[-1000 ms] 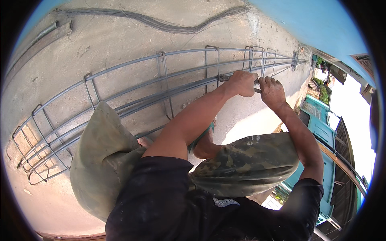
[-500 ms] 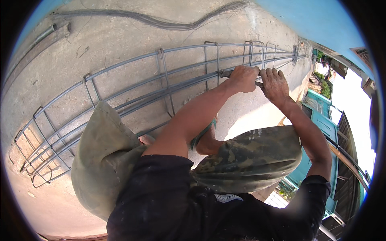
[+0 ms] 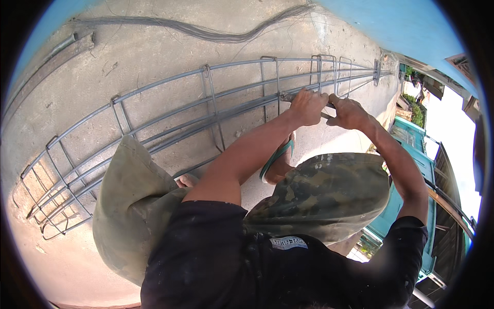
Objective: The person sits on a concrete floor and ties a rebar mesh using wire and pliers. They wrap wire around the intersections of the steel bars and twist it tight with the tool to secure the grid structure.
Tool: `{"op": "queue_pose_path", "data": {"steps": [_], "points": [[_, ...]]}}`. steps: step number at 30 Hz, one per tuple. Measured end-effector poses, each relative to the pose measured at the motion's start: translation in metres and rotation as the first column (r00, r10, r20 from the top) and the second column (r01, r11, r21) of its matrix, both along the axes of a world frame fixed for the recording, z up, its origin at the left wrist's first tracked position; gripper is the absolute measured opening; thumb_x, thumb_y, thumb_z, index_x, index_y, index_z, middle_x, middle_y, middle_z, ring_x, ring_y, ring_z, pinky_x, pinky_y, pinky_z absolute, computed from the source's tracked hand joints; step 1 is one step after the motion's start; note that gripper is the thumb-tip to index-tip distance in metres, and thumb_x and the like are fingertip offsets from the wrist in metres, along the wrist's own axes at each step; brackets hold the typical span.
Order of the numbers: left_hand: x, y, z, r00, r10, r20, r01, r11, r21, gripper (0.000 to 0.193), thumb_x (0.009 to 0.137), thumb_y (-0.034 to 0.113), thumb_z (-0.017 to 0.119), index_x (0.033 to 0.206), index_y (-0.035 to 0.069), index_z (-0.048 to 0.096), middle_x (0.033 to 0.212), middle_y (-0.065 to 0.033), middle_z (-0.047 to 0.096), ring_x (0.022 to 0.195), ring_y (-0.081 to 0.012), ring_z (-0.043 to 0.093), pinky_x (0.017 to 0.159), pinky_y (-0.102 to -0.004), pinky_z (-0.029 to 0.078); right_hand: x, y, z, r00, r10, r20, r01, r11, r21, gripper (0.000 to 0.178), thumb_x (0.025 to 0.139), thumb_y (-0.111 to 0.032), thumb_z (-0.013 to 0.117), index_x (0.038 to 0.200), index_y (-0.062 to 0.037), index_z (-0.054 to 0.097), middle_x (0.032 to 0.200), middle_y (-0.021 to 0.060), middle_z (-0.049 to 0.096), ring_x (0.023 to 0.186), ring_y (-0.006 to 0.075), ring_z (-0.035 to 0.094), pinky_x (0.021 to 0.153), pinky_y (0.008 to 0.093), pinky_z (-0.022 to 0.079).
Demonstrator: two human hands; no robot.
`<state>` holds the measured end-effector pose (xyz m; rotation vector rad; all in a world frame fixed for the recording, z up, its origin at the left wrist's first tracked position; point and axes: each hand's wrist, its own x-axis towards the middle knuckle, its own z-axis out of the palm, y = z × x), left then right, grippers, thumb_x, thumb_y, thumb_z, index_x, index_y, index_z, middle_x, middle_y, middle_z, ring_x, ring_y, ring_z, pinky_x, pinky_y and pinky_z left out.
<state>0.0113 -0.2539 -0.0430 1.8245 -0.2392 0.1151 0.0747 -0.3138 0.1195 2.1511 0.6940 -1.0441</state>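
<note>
A long cage of steel rebar [image 3: 236, 90] with square stirrups lies across the concrete ground ahead of me. My left hand [image 3: 309, 106] is closed round dark metal pincers [image 3: 288, 97], whose head points left against the cage's nearer bars. To its right, my right hand [image 3: 350, 112] grips the ends of the tool, its thumb below and fingers above. Two handles show in the gap between my hands. Whether the jaws bite on a bar or a wire is too small to tell.
A bundle of thin wire [image 3: 226, 36] lies beyond the cage. Lengths of pipe or board [image 3: 56, 59] rest at the far left. My sandalled foot [image 3: 279, 159] stands close under the cage. Teal panels [image 3: 417, 149] rise on the right, beside a blue wall [image 3: 401, 26].
My right hand has turned on the handles and shifted slightly down, its thumb now showing underneath. My left hand has dipped a little. More of my sandalled foot shows.
</note>
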Motion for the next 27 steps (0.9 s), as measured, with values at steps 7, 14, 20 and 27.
{"op": "queue_pose_path", "data": {"steps": [7,14,20,27], "points": [[0.012,-0.003,0.007,0.991,-0.018,-0.135,0.015,1.000,-0.024,0.022,0.073,0.007,0.065,0.095,0.002,0.063,0.093,-0.0188,0.068,0.095,-0.0323,0.064,0.087,-0.0443,0.046,0.024,-0.038,-0.017,0.963,0.264,0.047,-0.264,0.964,0.002,0.018,0.085,-0.013,0.065,0.097,0.0004,0.060,0.079,0.0121,0.065,0.069,0.0239,0.066,0.064,0.0350,0.053],[-0.009,-0.022,-0.009,0.999,-0.003,0.042,-0.001,0.996,0.085,0.027,0.074,0.004,0.063,0.100,0.002,0.062,0.092,-0.0157,0.068,0.091,-0.0306,0.064,0.081,-0.0420,0.045,0.022,-0.010,-0.004,0.662,-0.703,-0.259,0.653,0.711,-0.260,0.040,0.082,-0.029,0.078,0.098,0.0019,0.059,0.070,0.0140,0.065,0.057,0.0218,0.066,0.045,0.0343,0.050],[0.041,0.020,0.017,0.761,-0.545,-0.351,0.567,0.822,-0.049,0.049,0.068,0.026,0.079,0.108,-0.001,0.071,0.096,-0.0205,0.071,0.089,-0.0312,0.070,0.078,-0.0408,0.054,0.035,-0.043,-0.003,0.858,-0.358,-0.368,0.404,0.913,0.053,0.036,0.091,-0.033,0.068,0.102,-0.0001,0.059,0.073,0.0135,0.067,0.060,0.0221,0.069,0.054,0.0348,0.053],[0.028,0.016,0.018,0.745,-0.604,-0.283,0.597,0.793,-0.124,0.043,0.079,0.035,0.072,0.107,0.002,0.072,0.091,-0.0159,0.069,0.088,-0.0306,0.066,0.077,-0.0437,0.049,0.017,-0.147,-0.008,0.613,-0.663,-0.430,0.759,0.645,0.088,0.029,0.094,-0.028,0.066,0.104,-0.0008,0.065,0.073,0.0094,0.065,0.066,0.0205,0.067,0.060,0.0322,0.052]]}}
